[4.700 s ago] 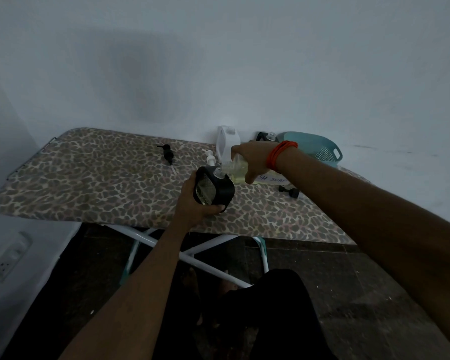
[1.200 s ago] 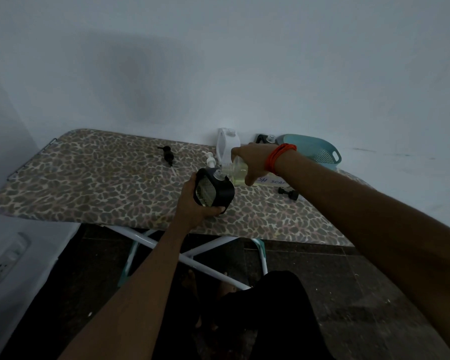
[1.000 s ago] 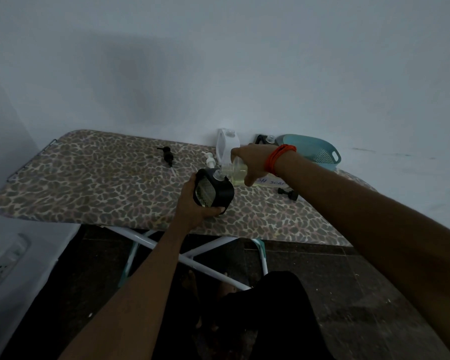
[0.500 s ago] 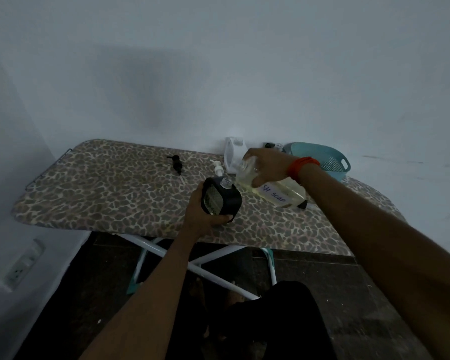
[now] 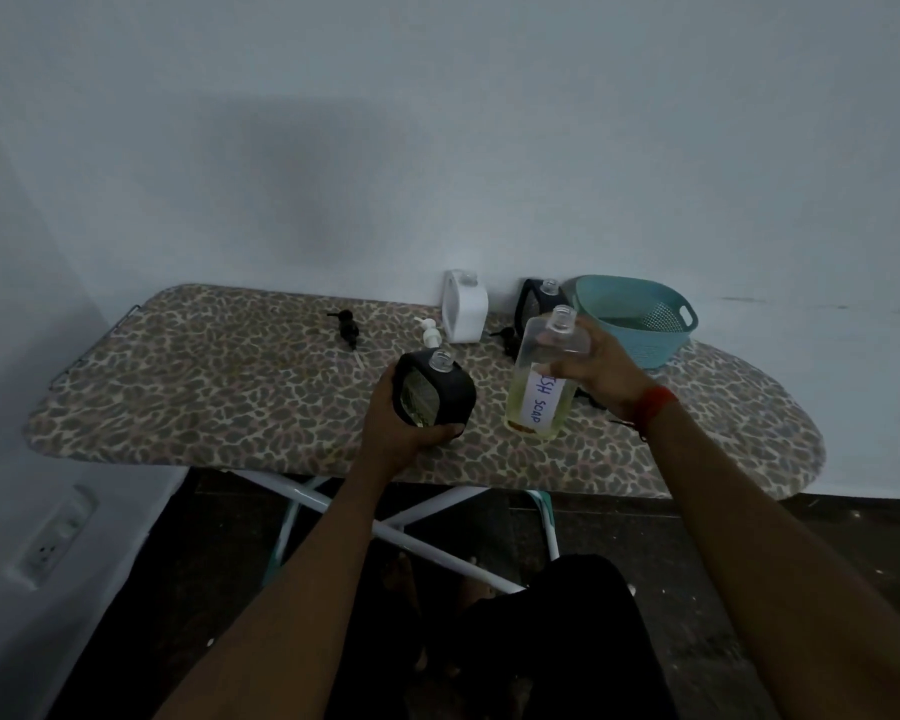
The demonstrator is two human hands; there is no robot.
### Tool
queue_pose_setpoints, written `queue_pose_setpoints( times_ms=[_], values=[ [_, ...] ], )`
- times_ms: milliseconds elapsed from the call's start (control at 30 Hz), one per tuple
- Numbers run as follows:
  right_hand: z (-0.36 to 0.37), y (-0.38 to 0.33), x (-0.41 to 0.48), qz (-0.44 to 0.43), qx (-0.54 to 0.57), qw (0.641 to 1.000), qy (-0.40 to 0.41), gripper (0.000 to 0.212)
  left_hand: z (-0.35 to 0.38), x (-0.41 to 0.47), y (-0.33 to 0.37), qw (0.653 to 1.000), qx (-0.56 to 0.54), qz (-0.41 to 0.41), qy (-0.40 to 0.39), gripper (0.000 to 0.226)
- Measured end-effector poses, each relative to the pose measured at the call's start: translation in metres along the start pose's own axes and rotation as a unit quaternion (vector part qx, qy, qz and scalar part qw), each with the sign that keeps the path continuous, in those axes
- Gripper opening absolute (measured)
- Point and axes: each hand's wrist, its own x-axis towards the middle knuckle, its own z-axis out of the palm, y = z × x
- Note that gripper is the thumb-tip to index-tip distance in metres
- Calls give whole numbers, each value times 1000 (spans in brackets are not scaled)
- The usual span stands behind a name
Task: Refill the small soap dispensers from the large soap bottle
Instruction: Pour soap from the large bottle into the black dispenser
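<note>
My left hand [image 5: 392, 419] grips a black square soap dispenser [image 5: 434, 389] with an open clear neck, standing on the leopard-print ironing board [image 5: 219, 387]. My right hand [image 5: 601, 367] holds the large clear soap bottle [image 5: 541, 379] upright by its upper part; it carries yellowish liquid and a white handwritten label, and its base is at the board. A white dispenser [image 5: 465, 305] and a second black dispenser [image 5: 539, 304] stand uncapped at the back by the wall.
A teal basket [image 5: 637, 317] sits at the back right. Loose pump heads lie on the board: a black one [image 5: 346, 328], a white one [image 5: 430, 332] behind the held dispenser, another black one [image 5: 507, 337]. A wall socket [image 5: 55, 537] is low on the left.
The large bottle was tilted with its mouth over the black dispenser; my right hand has swung it upright and moved it to the right of the dispenser. My left hand kept its grip.
</note>
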Motion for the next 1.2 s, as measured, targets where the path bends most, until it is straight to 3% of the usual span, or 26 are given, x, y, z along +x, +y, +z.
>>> queue_pose_setpoints(
  times_ms=[233,367,633,933,1200],
  values=[
    [-2,16,-6,2,36,999,24,61,3,-3,6,999,23,-36,27,116],
    [0,22,-7,1,47,998,32,61,26,-14,19,991,67,-30,115,122],
    [3,25,-11,-4,74,997,35,62,89,-37,45,943,106,-105,296,134],
    [4,21,-11,-12,92,996,8,61,88,-39,38,948,102,-94,285,137],
    [6,17,-14,-11,103,995,14,59,84,-43,36,951,83,-84,284,123]
  ],
)
